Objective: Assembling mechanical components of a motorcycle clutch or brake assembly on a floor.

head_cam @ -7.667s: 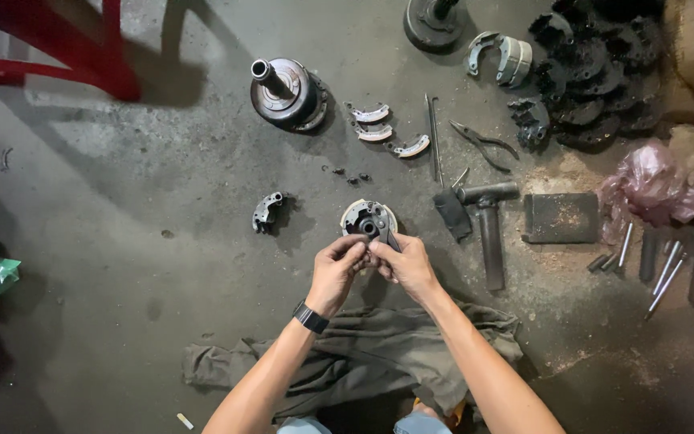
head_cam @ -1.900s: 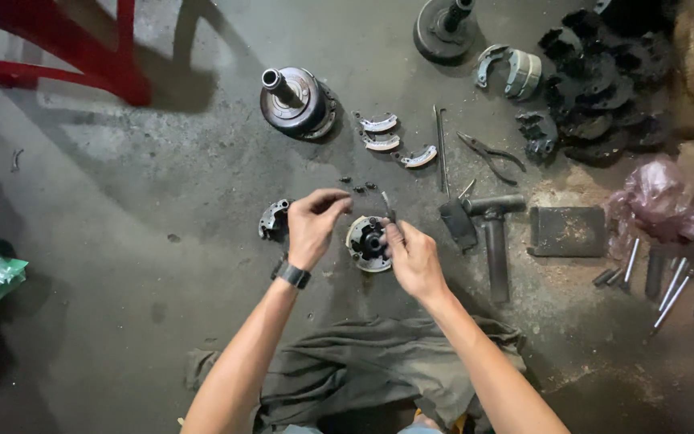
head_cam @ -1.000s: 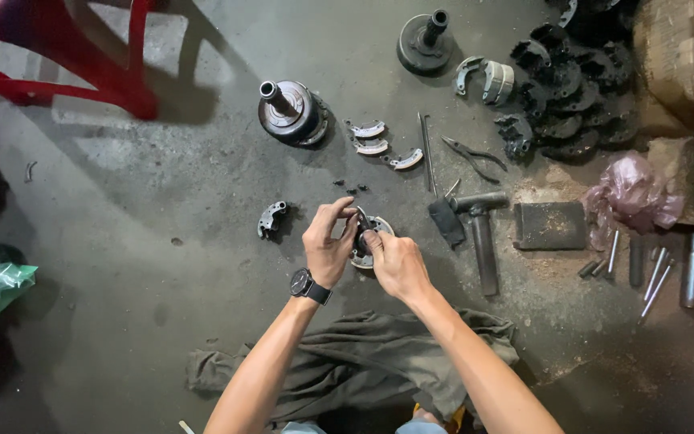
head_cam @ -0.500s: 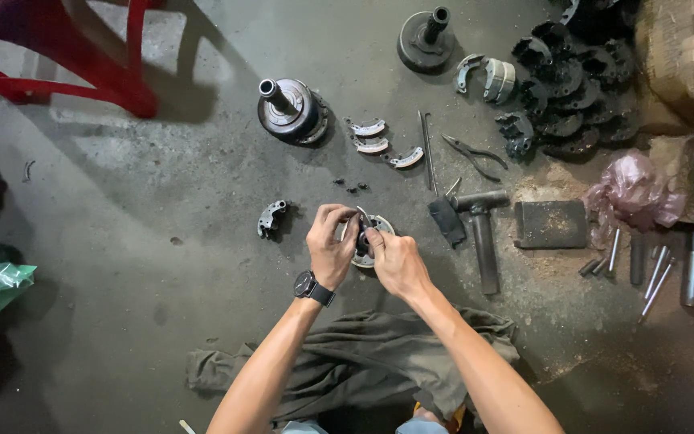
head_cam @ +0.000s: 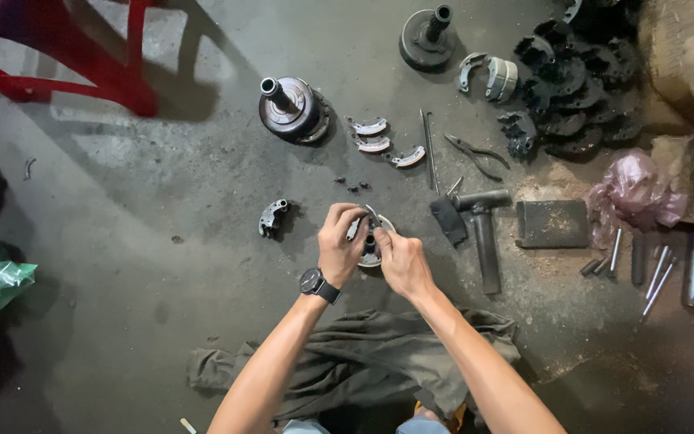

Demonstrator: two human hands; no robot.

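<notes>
Both hands meet over a round metal clutch assembly (head_cam: 373, 241) lying on the concrete floor (head_cam: 162, 265). The left hand (head_cam: 339, 245) curls its fingers (head_cam: 345, 215) closed on the assembly's upper rim; the right hand (head_cam: 402, 261) pinches its fingers (head_cam: 381, 238) together at the centre. A loose curved shoe (head_cam: 272, 217) lies left of the fingers, a hammer (head_cam: 479, 229) just right, three more shoes (head_cam: 379, 145) beyond.

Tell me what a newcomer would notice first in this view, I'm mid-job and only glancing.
First, the two bare hands at centre: the left hand and right hand both grip a round metal clutch-like part on the concrete floor. Next, the red plastic stool at top left, and the heap of dark metal parts at top right. A hammer lies just right of the hands.
</notes>
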